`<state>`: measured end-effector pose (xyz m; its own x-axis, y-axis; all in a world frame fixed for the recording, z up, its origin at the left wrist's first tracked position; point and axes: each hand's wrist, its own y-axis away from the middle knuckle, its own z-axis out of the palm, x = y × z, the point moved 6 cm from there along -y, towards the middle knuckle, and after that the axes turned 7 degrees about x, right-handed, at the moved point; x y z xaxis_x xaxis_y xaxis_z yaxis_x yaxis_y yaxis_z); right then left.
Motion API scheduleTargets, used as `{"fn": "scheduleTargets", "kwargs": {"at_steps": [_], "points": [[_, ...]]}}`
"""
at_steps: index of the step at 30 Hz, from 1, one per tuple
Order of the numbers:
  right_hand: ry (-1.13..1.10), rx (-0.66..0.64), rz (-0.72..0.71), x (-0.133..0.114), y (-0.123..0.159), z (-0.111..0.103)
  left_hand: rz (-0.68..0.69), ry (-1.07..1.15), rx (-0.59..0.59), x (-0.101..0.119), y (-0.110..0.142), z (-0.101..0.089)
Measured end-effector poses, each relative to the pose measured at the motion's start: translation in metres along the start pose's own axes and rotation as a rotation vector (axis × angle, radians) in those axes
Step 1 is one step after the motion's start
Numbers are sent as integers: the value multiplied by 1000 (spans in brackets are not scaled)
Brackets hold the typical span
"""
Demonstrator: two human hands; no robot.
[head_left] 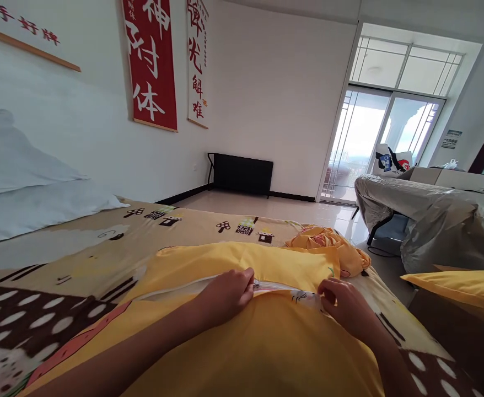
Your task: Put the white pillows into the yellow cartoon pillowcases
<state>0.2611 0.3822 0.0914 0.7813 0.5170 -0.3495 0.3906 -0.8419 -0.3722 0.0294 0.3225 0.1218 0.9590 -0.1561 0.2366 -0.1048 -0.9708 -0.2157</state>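
Note:
A yellow pillowcase with a pillow inside (pixel 267 342) lies on the bed in front of me, its zipper (pixel 281 289) running across the top. My left hand (pixel 225 295) is closed in a pinch at the zipper pull. My right hand (pixel 343 303) pinches the cover's fabric at the zipper's right end. Part of the zipper to the left gapes, showing white lining.
A patterned bedsheet (pixel 101 248) covers the bed, with white pillows (pixel 22 187) at the left and crumpled yellow cloth (pixel 328 242) behind. Another yellow pillow (pixel 461 286) sits at the right edge. A covered sofa (pixel 432 215) and glass balcony doors (pixel 370 143) lie beyond.

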Motion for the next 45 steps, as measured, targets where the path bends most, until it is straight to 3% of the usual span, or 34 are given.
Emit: {"fn": "scheduleTargets", "kwargs": {"at_steps": [5,9,12,17,23,28,31,35,41,45], "points": [[-124,146,-230,-70,17,-9,54,-13,37,4,-2,3],[46,90,-391,-129,11,6,39,-36,46,6,-5,-4],[196,36,-392,-149,-6,23,23,-48,52,3,-4,-10],[164,109,-292,-145,-18,40,33,3,25,-7,6,-6],[-56,109,-386,-120,-11,47,53,187,-21,-30,29,-2],[-176,122,-396,-112,-13,45,-26,263,-226,-43,42,-11],[-195,128,-398,-112,-13,44,-39,206,-277,-44,43,-14],[-204,153,-439,-110,-12,36,69,90,-230,-33,40,-16],[-258,245,-451,-102,-6,15,255,178,-166,-3,41,-19],[-255,277,-468,-101,-2,8,472,181,-139,14,38,-16]]}}
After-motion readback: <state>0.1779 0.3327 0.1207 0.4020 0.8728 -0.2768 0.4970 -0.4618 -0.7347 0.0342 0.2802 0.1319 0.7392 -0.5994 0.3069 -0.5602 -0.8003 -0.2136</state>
